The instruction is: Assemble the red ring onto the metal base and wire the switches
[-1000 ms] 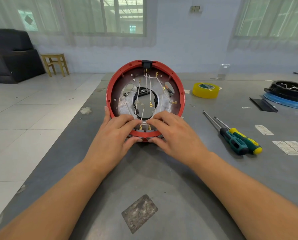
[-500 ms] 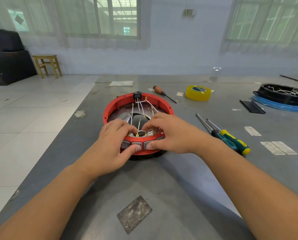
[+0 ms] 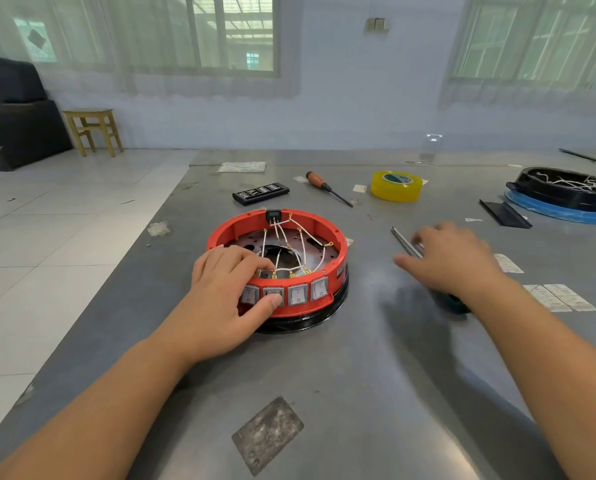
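The red ring [image 3: 327, 233] lies flat on the grey table, on a black rim, with the metal base [image 3: 251, 241] inside it. White wires [image 3: 282, 237] run from a black socket at the far wall to the row of grey rocker switches [image 3: 298, 294] on the near wall. My left hand [image 3: 225, 299] grips the ring's near-left wall, fingers inside, thumb on a switch. My right hand [image 3: 452, 259] hovers with relaxed fingers over two screwdrivers [image 3: 405, 242] to the right of the ring; it looks blurred.
Behind the ring lie a black bit case [image 3: 260, 194], a wooden-handled screwdriver [image 3: 326, 187] and a yellow tape roll [image 3: 396, 186]. A black and blue ring assembly [image 3: 563, 197] sits far right. White labels [image 3: 559, 297] lie right. The table's left edge drops to a tiled floor.
The ring was tilted up facing me, then laid flat. My right hand has left the ring and moved right over the screwdrivers. My left hand stays on the ring.
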`<control>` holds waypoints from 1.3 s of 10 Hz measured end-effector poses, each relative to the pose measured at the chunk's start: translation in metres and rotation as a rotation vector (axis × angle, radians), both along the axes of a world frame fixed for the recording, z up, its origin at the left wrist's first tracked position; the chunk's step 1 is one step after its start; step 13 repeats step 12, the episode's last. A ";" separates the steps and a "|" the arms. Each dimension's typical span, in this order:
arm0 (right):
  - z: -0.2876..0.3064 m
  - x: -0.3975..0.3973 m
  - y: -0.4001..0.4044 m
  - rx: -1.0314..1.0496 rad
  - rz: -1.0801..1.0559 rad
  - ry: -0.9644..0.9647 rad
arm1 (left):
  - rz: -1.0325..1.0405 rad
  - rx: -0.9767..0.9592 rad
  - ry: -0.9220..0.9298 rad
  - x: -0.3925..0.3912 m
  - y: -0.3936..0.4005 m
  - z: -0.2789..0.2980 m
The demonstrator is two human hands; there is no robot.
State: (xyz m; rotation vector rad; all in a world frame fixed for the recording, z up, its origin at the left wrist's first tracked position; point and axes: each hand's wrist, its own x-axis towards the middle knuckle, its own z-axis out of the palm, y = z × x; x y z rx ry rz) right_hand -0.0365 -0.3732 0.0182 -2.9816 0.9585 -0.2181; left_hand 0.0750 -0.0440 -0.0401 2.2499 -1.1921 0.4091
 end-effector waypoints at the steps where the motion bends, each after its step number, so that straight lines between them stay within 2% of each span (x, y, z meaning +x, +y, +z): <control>1: -0.019 -0.012 -0.021 0.124 -0.141 0.129 | 0.014 0.002 0.017 0.000 -0.001 -0.001; 2: -0.031 -0.015 -0.028 0.182 -0.152 0.039 | 0.024 0.003 0.035 -0.001 -0.003 -0.001; 4: -0.035 -0.014 -0.028 0.210 -0.128 -0.007 | 0.001 -0.053 0.037 -0.007 -0.007 -0.001; 8: -0.051 0.026 0.057 0.219 0.031 -0.126 | -0.003 -0.103 0.014 -0.017 -0.014 -0.008; 13: -0.049 0.009 0.058 0.285 0.088 -0.135 | 0.082 -0.090 -0.016 -0.023 -0.006 -0.013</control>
